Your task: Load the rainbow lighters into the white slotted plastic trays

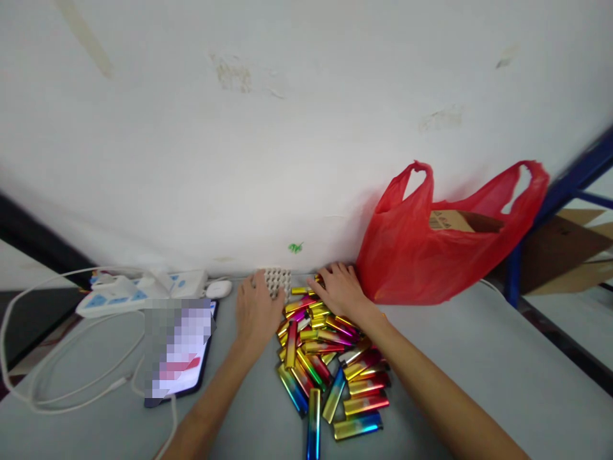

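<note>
A heap of shiny metallic lighters [325,345], gold blended with red, blue, green or purple, lies on the grey table [249,415] between my forearms. At the heap's far left edge is a pale tray with a grid of holes [278,281], against the wall. My left hand [258,310] rests on the tray's left side, fingers bent over it and slightly apart. My right hand [342,291] is at the back right of the heap, fingers spread over the lighters there; a small gold and red piece shows beside its fingertips.
A red plastic bag [431,262] holding a cardboard box stands at the back right. To the left are a phone [191,358], a white power strip [186,284], a white earbud case [219,289] and looping white cables [86,399]. Blue shelf framing [514,268] stands far right.
</note>
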`<act>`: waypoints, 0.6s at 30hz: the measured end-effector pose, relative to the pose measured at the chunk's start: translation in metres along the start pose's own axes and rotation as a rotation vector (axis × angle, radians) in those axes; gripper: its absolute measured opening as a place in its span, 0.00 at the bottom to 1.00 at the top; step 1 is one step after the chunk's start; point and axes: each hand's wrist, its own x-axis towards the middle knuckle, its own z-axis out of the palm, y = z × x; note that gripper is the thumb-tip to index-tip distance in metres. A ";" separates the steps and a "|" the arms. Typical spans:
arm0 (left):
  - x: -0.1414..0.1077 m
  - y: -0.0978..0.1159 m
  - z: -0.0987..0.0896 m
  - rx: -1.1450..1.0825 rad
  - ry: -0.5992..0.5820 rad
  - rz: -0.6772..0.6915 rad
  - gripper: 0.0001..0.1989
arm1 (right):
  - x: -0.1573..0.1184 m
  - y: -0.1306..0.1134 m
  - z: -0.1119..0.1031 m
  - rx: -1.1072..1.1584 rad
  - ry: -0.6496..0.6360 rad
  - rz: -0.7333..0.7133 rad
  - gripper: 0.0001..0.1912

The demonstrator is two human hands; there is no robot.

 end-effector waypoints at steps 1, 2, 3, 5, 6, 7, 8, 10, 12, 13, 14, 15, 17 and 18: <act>0.000 -0.001 -0.001 -0.004 0.004 -0.001 0.24 | 0.000 0.000 0.000 0.000 0.001 -0.002 0.35; 0.000 -0.001 -0.001 -0.008 0.008 -0.003 0.25 | 0.000 0.001 0.000 0.000 0.002 -0.005 0.35; 0.000 -0.002 -0.002 -0.011 0.012 -0.005 0.25 | -0.002 0.000 -0.001 0.000 0.003 -0.010 0.34; -0.001 -0.004 -0.003 -0.018 0.019 -0.005 0.27 | -0.007 -0.001 -0.003 0.000 0.005 -0.022 0.32; -0.001 -0.004 -0.004 -0.022 0.023 -0.005 0.27 | -0.010 -0.002 -0.005 -0.001 0.008 -0.027 0.31; -0.001 -0.005 -0.005 -0.026 0.028 -0.004 0.27 | -0.013 -0.002 -0.006 -0.002 0.011 -0.030 0.30; -0.002 -0.005 -0.006 -0.029 0.034 -0.002 0.26 | -0.016 -0.003 -0.007 -0.003 0.016 -0.032 0.29; -0.002 -0.004 -0.010 -0.036 0.045 0.003 0.26 | -0.019 -0.004 -0.008 -0.004 0.023 -0.035 0.26; -0.004 -0.002 -0.017 -0.042 0.060 0.020 0.26 | -0.019 -0.001 -0.008 0.000 0.023 -0.043 0.23; -0.005 0.000 -0.021 -0.045 0.069 0.036 0.26 | -0.018 0.001 -0.008 0.004 0.019 -0.050 0.22; -0.007 0.003 -0.026 -0.050 0.081 0.057 0.26 | -0.016 0.003 -0.008 0.010 0.012 -0.059 0.21; -0.009 0.006 -0.032 -0.057 0.090 0.085 0.26 | -0.013 0.006 -0.007 0.017 0.002 -0.070 0.21; -0.014 0.011 -0.042 -0.077 0.114 0.120 0.26 | -0.007 0.011 -0.007 0.034 -0.016 -0.092 0.19; -0.016 0.014 -0.047 -0.090 0.121 0.129 0.26 | -0.005 0.014 -0.006 0.042 -0.022 -0.101 0.19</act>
